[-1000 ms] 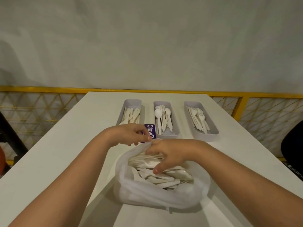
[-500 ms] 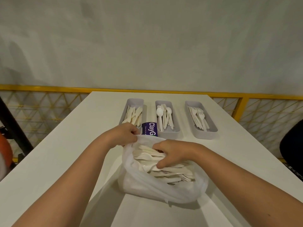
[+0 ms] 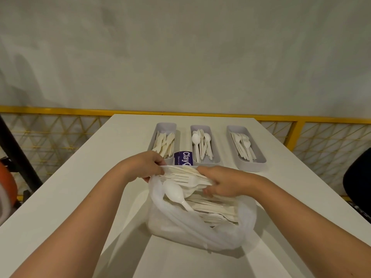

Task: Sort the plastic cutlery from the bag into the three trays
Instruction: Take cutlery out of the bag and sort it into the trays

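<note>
Left hand (image 3: 143, 167) gripping bag (image 3: 200, 227) rim, right hand (image 3: 222, 181) clutching bundle of cutlery (image 3: 186, 175), three trays (image 3: 249, 163) behind on tabletop (image 3: 80, 177)

A person's left hand (image 3: 143, 167) is gripping the white bag (image 3: 180, 229) by its rim at ten o'clock, while the right hand (image 3: 224, 182) is clutching a bundle of cutlery (image 3: 186, 176) over its mouth. Knife tray (image 3: 166, 127), spoon tray (image 3: 200, 127) and fork tray (image 3: 259, 156) are sitting beyond at twelve o'clock.
</note>
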A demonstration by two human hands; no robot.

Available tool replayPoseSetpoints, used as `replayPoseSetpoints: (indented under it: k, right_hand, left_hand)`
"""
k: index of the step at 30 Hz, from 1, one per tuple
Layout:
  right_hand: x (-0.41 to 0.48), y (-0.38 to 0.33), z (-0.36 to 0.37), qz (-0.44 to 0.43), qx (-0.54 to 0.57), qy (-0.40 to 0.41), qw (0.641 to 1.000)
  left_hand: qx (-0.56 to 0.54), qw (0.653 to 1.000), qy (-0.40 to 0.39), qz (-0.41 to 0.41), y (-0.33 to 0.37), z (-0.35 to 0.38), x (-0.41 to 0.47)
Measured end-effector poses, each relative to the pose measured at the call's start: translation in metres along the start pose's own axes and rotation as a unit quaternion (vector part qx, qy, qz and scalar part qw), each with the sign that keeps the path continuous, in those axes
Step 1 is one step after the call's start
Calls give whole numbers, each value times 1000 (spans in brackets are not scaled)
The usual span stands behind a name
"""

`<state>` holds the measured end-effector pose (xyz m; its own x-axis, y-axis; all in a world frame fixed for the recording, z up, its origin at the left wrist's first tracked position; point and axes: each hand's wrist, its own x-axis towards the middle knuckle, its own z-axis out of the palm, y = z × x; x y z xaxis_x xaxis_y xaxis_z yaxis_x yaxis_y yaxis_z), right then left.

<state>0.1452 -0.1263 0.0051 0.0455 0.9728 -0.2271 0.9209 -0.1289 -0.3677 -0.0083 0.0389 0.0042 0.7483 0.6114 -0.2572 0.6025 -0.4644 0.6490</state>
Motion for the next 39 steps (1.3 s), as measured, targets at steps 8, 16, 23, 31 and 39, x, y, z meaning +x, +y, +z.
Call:
replayPoseSetpoints:
  k: [8,16,23,31,39]
  right_hand:
    - [-8,-7,7,-12,-86,132,987]
    - [-4,3,13,-22,57,188,980]
    - [-4,-3,-14,-70,414,261,869]
    - [5,7,-38,-95,678,229,692]
    - [12,25,-52,-86,711,254,650]
  left_hand:
    - [-125,992,-26,-12,7,-7,-4]
    - [-298,950,-94,-12,1,-9,-13]
    - [-44,983,-177,-38,7,1,-13]
    - [142,967,-207,-46,11,2,-16]
    - [15,996,30,84,52,18,-3]
